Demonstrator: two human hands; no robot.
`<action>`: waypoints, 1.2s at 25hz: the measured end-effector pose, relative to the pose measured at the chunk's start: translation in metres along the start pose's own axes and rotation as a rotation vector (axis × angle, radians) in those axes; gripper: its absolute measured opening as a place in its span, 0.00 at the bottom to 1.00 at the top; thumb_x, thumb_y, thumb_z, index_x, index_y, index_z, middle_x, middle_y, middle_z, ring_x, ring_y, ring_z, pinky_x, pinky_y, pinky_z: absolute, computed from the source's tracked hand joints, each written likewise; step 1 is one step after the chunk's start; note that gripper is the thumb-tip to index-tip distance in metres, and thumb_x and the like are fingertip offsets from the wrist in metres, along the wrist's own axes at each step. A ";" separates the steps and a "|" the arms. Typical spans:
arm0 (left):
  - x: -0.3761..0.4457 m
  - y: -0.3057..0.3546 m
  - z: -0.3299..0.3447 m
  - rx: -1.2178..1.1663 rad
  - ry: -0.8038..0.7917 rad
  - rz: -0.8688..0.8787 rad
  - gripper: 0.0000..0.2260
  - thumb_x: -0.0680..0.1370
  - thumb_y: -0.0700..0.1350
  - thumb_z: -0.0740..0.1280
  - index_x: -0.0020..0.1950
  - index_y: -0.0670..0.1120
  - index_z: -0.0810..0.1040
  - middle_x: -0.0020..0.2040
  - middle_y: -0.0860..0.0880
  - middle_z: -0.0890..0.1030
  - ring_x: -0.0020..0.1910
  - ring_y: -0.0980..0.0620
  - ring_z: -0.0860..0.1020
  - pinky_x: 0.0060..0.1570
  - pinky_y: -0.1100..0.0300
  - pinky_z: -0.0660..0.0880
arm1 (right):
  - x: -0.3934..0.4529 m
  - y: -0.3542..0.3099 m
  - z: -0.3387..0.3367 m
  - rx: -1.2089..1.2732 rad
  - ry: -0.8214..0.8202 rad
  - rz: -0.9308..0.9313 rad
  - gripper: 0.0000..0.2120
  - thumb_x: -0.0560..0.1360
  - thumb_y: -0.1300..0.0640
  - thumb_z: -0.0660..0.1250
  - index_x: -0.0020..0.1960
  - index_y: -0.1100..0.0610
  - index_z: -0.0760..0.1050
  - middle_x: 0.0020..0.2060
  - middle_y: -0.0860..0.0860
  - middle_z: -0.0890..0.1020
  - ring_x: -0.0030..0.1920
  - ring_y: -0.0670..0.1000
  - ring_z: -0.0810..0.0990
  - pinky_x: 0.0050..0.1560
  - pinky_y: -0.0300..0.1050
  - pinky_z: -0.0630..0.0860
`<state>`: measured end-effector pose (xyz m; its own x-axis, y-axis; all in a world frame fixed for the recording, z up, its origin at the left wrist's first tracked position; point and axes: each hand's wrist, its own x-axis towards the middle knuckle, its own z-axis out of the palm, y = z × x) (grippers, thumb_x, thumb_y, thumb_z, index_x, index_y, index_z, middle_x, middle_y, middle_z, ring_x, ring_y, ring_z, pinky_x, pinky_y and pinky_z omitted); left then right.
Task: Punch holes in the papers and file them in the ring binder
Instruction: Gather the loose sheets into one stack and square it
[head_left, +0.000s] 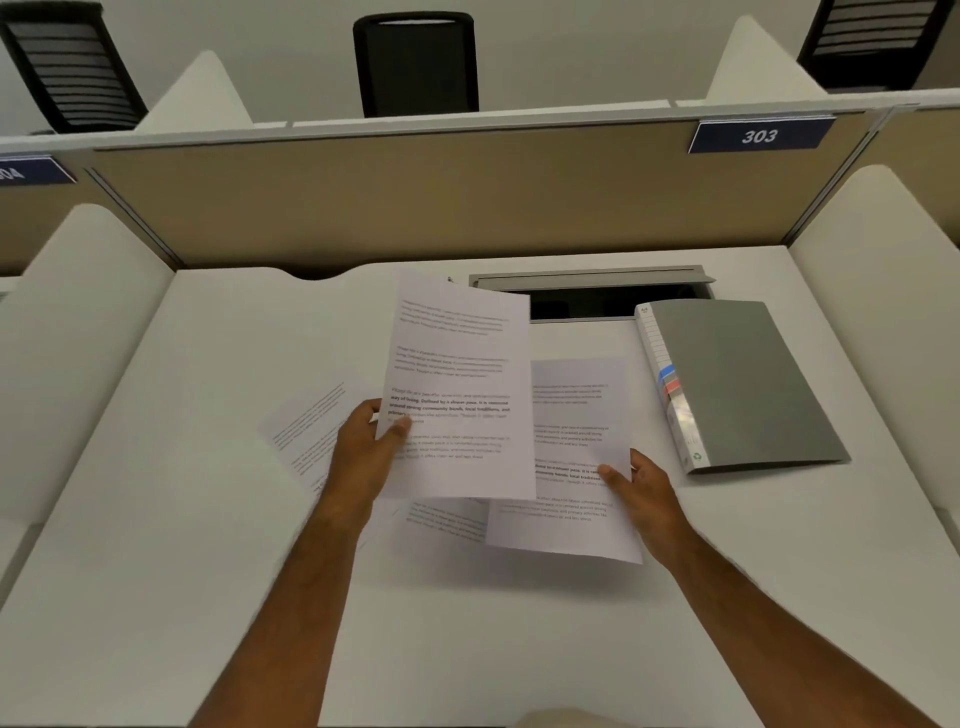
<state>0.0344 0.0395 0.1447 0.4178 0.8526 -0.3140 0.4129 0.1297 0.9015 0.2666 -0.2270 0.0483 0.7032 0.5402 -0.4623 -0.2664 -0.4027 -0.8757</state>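
Note:
My left hand (366, 452) pinches the left edge of a printed sheet (457, 384) and holds it up, tilted, above the white desk (182, 519). My right hand (641, 491) grips the right edge of a second printed sheet (571, 457), lifted slightly and partly behind the first. Two more printed sheets lie flat on the desk: one (306, 431) left of my left hand, one (447, 522) under the held papers. A closed grey ring binder (737, 384) with a white spine label lies to the right. No hole punch shows in this view.
A cable hatch (592, 299) stands open in the desk behind the papers. White side dividers (78, 338) flank the desk, and a tan partition (415, 202) with a sign reading 303 closes the back. Black chairs stand beyond.

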 end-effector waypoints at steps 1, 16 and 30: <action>-0.006 -0.005 0.002 0.005 -0.028 -0.004 0.12 0.81 0.46 0.71 0.64 0.50 0.77 0.55 0.54 0.84 0.51 0.55 0.84 0.42 0.63 0.77 | -0.003 -0.003 0.006 0.025 -0.017 0.006 0.15 0.78 0.50 0.71 0.64 0.48 0.76 0.56 0.49 0.85 0.50 0.53 0.87 0.51 0.58 0.84; -0.034 -0.038 0.008 0.008 -0.280 -0.023 0.24 0.77 0.46 0.75 0.71 0.58 0.72 0.64 0.59 0.81 0.62 0.54 0.81 0.63 0.50 0.79 | -0.025 -0.058 0.056 0.144 -0.205 -0.045 0.16 0.81 0.49 0.66 0.68 0.46 0.74 0.58 0.49 0.85 0.55 0.56 0.85 0.58 0.63 0.80; -0.038 -0.015 0.016 0.022 -0.328 0.042 0.20 0.77 0.46 0.75 0.68 0.54 0.75 0.58 0.57 0.84 0.55 0.54 0.84 0.48 0.61 0.83 | -0.038 -0.079 0.070 0.045 -0.114 -0.227 0.19 0.78 0.56 0.71 0.67 0.46 0.73 0.59 0.44 0.83 0.56 0.47 0.84 0.54 0.47 0.83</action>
<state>0.0255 -0.0024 0.1387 0.6717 0.6479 -0.3591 0.4059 0.0835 0.9101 0.2148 -0.1642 0.1251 0.6703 0.6938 -0.2633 -0.1405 -0.2298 -0.9630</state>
